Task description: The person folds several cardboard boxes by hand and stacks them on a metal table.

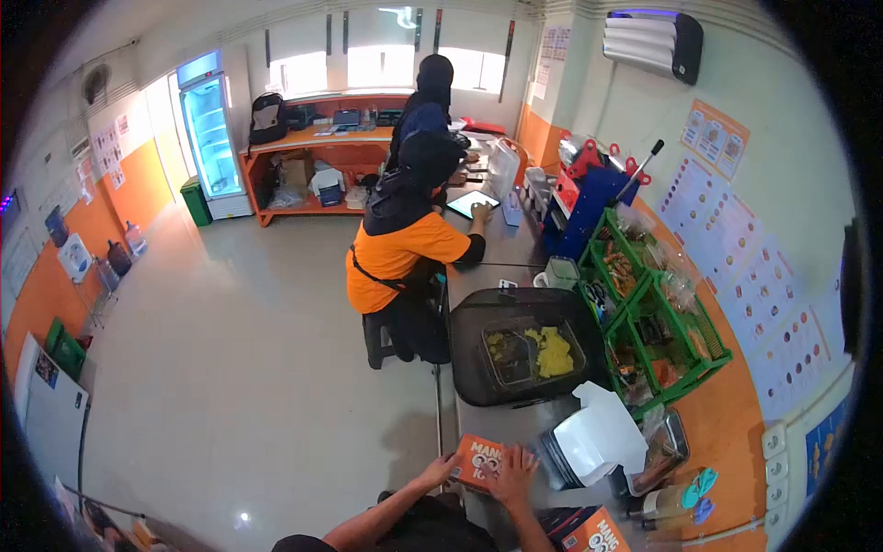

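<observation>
An orange box with white lettering (477,459) lies at the near edge of the steel counter. My left hand (441,470) is at the box's left side, its fingers against the edge. Spread over the right part of the box is my right hand (515,473), fingers apart and resting on it. A second orange box (596,532) stands to the lower right. Just right of my right hand is a stack of white open cartons (598,436). Beyond the box sits a black tray (469,345) with a metal basket of yellow-green food.
Green crates (647,317) with packets line the wall side. Bottles (664,502) stand at the right. A person in an orange shirt (405,248) sits farther along the counter, touching a tablet (472,202); another person (421,120) is behind.
</observation>
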